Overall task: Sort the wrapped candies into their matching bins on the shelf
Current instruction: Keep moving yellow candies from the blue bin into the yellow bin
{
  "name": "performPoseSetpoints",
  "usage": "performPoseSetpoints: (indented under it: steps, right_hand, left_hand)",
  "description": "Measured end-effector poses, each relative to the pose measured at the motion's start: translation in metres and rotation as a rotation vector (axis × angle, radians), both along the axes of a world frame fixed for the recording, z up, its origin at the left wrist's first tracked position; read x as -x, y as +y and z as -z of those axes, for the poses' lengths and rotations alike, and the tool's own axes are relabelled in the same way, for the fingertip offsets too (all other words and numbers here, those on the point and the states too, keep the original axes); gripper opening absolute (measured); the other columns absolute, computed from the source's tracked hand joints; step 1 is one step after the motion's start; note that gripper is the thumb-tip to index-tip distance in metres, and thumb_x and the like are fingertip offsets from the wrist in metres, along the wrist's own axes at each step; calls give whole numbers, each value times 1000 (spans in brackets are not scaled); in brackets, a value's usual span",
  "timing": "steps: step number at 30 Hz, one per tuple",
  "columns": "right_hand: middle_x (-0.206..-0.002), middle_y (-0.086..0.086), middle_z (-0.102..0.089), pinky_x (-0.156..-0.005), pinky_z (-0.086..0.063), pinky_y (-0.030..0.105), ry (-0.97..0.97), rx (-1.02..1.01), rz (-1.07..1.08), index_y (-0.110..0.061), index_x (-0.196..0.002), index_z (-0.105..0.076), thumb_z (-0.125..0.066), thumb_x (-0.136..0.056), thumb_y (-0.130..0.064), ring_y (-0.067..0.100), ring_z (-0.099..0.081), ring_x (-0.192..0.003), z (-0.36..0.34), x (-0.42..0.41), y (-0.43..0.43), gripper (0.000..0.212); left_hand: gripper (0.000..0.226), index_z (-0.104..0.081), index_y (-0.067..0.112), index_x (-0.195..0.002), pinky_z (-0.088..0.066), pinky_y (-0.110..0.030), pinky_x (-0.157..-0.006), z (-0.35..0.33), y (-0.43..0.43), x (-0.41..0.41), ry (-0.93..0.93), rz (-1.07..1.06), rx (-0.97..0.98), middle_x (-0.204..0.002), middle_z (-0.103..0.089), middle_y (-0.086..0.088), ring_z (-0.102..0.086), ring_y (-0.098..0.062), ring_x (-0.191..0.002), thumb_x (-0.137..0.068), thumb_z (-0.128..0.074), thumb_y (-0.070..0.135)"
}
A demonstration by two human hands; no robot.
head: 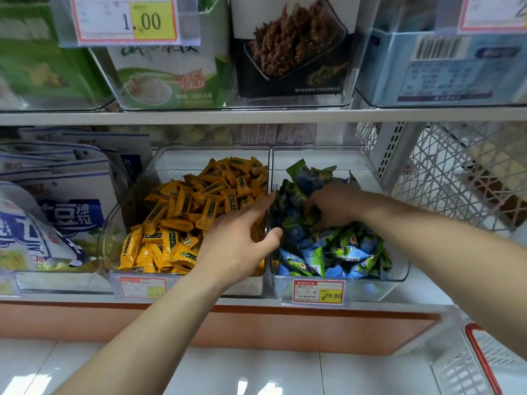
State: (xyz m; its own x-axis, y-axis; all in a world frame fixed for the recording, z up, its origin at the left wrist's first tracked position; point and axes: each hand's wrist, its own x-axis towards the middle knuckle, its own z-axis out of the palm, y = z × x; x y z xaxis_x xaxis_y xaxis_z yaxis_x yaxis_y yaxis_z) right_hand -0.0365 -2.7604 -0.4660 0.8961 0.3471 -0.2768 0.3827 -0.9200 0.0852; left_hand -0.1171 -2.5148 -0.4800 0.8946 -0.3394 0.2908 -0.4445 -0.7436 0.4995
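Observation:
Two clear plastic bins stand side by side on the lower shelf. The left bin (pixel 142 192) is full of orange wrapped candies (pixel 182 218). The right bin (pixel 399 269) holds blue-and-green wrapped candies (pixel 342 252). My left hand (pixel 242 238) hovers over the orange bin by the divider wall, index finger stretched forward, thumb toward the blue-green bin, holding nothing I can see. My right hand (pixel 333 206) is down among the blue-green candies, fingers curled into the pile; whether it grips one is hidden.
Blue-and-white snack bags (pixel 57 212) fill the bin at the left. Boxed goods and price tags (pixel 128 21) sit on the shelf above. A white lattice basket (pixel 456 178) stands right of the shelf, and a red-rimmed basket (pixel 482 363) sits at the lower right.

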Motion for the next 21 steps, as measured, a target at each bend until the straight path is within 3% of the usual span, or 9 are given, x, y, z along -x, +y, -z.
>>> performPoseSetpoints:
  steps: [4,7,11,17,19,21]
  right_hand:
    - [-110,-5,-68,-54,-30,21,-31,-67,16,-37,-126,-63,-69,-80,-55,19,-59,-94,0,4,2,50]
    - [-117,-1,-67,-70,-44,25,37,-62,15,-35,-130,-59,-70,-81,-47,22,-61,-100,0,7,6,52]
    - [-103,-2,-68,-75,-51,30,146,-65,44,-26,-121,-65,-74,-78,-48,21,-62,-91,-11,8,6,49]
    - [-80,-8,-69,-63,-44,27,223,-356,117,-32,-84,-72,-81,-72,-46,15,-64,-76,-23,12,-4,20]
    - [-88,-6,-71,-69,-45,29,209,-510,177,-31,-90,-72,-82,-71,-51,15,-65,-83,-29,15,-7,29]
    - [-103,-10,-68,-78,-45,25,162,-706,204,-30,-108,-71,-82,-75,-42,8,-63,-95,-33,21,-9,36]
  left_hand:
    - [65,-20,57,-144,-52,-34,-94,-2,-2,2,5,-7,12,-140,-54,23,-53,-11,-125,-82,-40,68]
    - [66,-23,56,-145,-51,-31,-94,-1,-1,2,6,-15,4,-141,-53,22,-52,-10,-126,-83,-40,68]
    - [61,-17,62,-140,-52,-32,-93,-2,-2,2,16,-6,6,-141,-53,23,-52,-8,-125,-83,-40,68]
    - [64,-20,60,-142,-50,-30,-97,-5,-1,2,29,0,17,-143,-50,24,-48,-6,-129,-82,-40,69]
    - [68,-26,55,-144,-49,-32,-100,-6,0,2,53,-5,22,-144,-50,22,-46,-6,-131,-80,-43,71]
    - [67,-35,50,-144,-46,-33,-102,-9,-2,3,23,-29,55,-143,-51,19,-45,-9,-131,-80,-50,67]
